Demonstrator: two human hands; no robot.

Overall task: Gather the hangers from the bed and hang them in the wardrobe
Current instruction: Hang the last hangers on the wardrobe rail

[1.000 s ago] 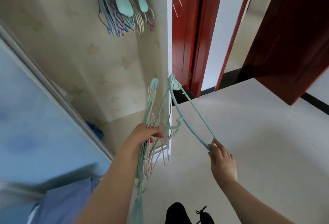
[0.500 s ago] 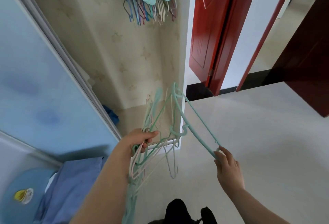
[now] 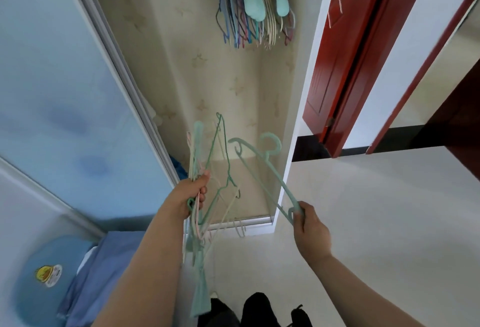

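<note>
My left hand (image 3: pixel 191 195) grips a bundle of hangers (image 3: pixel 207 171), mint, pink and cream, that sticks up above the fist and trails down below it. My right hand (image 3: pixel 307 225) pinches one end of a single mint hanger (image 3: pixel 262 163), whose round hook points up toward the open wardrobe (image 3: pixel 207 88). This hanger is apart from the bundle. Inside the wardrobe, high up, several coloured hangers (image 3: pixel 255 7) hang close together; their rail is out of view.
The wardrobe's blue sliding door (image 3: pixel 59 93) stands at the left, its white side panel (image 3: pixel 306 98) at the right. Beyond that are a red door (image 3: pixel 342 49) and pale floor (image 3: pixel 376 223). Blue bedding (image 3: pixel 98 269) lies at lower left. My dark shoes (image 3: pixel 259 308) are below.
The view has turned toward the wardrobe and tilted up. My right hand has drawn the single mint hanger clear of the bundle, and its hook now points up.
</note>
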